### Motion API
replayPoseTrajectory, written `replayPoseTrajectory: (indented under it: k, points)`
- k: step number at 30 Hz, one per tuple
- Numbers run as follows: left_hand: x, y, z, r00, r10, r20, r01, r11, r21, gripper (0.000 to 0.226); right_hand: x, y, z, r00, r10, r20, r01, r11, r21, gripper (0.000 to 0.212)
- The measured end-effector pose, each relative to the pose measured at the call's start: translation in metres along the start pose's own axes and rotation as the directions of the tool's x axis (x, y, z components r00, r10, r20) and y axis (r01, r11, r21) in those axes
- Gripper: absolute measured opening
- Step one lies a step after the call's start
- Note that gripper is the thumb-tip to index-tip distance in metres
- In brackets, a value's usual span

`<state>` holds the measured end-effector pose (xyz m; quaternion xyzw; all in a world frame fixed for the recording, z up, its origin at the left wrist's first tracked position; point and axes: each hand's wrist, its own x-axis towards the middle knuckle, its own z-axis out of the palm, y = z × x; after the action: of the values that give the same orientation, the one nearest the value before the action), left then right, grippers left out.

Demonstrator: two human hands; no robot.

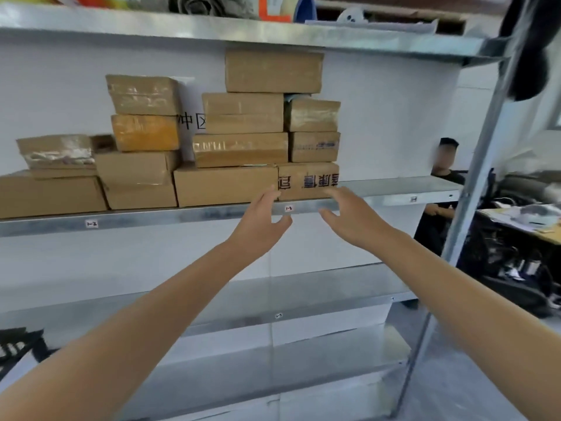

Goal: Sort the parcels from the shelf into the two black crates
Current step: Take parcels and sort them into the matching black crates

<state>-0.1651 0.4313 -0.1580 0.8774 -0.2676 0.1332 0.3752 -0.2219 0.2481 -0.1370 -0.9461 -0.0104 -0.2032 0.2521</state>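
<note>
The scene was bright and evenly lit by soft, diffuse light, with no hard shadows; only faint shade lay between the stacked parcels [224, 183] and under each metal shelf [182, 215]. Clear tape on several boxes caught pale glare (strongest on the low box at the left [57, 151]). The whole frame was slightly soft, and the print on the boxes was smeared. Wide-angle distortion bowed the upright post [473, 183] and stretched the forearms [136, 329] toward the lower corners. The room beyond at the right looked hazier.
</note>
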Motion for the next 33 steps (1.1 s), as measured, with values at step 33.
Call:
replayPoseTrajectory:
  k: [33]
  points:
    - [0.280,0.053,0.048,0.922,-0.174,-0.347,0.102,0.971,-0.215,0.069,0.302,0.130,-0.059,0.999,-0.050,0.009,0.046,0.967,0.251,0.072]
